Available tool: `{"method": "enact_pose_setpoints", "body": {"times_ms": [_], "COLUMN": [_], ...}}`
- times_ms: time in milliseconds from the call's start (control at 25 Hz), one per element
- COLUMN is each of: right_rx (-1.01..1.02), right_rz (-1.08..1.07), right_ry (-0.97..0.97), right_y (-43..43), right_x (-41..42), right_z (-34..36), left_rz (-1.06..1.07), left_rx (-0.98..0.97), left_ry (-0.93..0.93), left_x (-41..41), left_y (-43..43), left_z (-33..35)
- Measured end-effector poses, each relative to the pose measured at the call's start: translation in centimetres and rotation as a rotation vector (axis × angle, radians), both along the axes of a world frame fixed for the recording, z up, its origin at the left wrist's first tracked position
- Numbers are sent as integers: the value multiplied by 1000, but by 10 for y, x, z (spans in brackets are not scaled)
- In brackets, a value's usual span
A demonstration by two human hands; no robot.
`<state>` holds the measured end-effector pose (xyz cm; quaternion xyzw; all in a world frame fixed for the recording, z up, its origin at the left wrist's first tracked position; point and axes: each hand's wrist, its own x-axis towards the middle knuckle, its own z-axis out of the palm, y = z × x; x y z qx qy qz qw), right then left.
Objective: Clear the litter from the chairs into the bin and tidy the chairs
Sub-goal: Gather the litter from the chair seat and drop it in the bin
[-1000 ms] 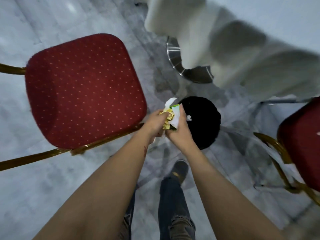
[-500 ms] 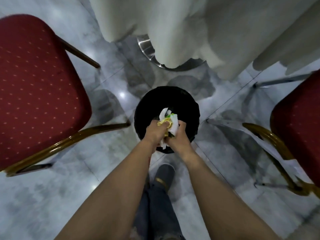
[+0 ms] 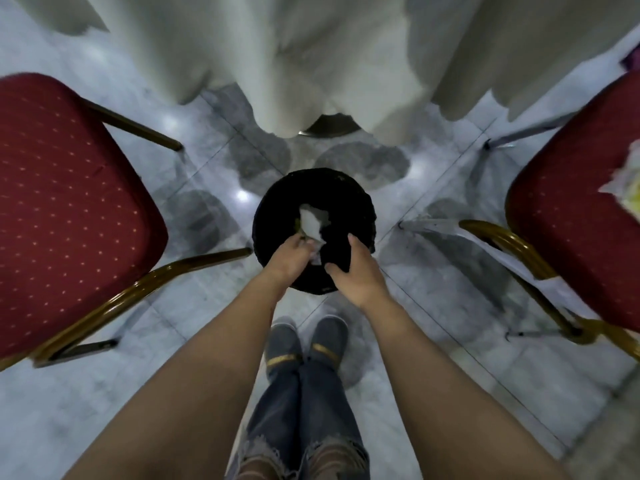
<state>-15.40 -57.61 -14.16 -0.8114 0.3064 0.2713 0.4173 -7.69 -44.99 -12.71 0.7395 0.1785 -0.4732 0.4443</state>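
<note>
A banquet or function hall is showing here: 2 red padded chairs (image 3: 69,202) (image 3: 581,216) with gold metal frames are standing on a polished marble floor (image 3: 450,341), and a long white tablecloth (image 3: 311,57) is hanging down beside them.

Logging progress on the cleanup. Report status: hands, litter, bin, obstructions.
Left hand over black bin, pinching white litter. Right hand open, empty, at bin rim. More litter on right chair. Nothing in the way.
</note>
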Motion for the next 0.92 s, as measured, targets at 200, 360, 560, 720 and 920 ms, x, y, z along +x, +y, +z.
{"method": "enact_pose_setpoints", "body": {"times_ms": [200, 360, 560, 720, 920], "right_rx": [-171, -380, -524, -573, -678], "right_rz": [-125, -243, -375, -456, -455], "right_ry": [-78, -72, -78, -79, -74], "right_y": [-32, -84, -157, -237, -345], "right_x": [-34, -71, -103, -111, -128], "right_z": [74, 117, 133, 133, 125], "left_rz": [-385, -593, -720, -753, -808], "left_rx": [97, 79, 66, 90, 135], "left_ry": [-134, -241, -376, -446, -465], "left_x": [-19, -36, -52, -64, -86], "left_y": [-39, -98, -187, -279, -397], "left_z": [61, 105, 119, 117, 105]}}
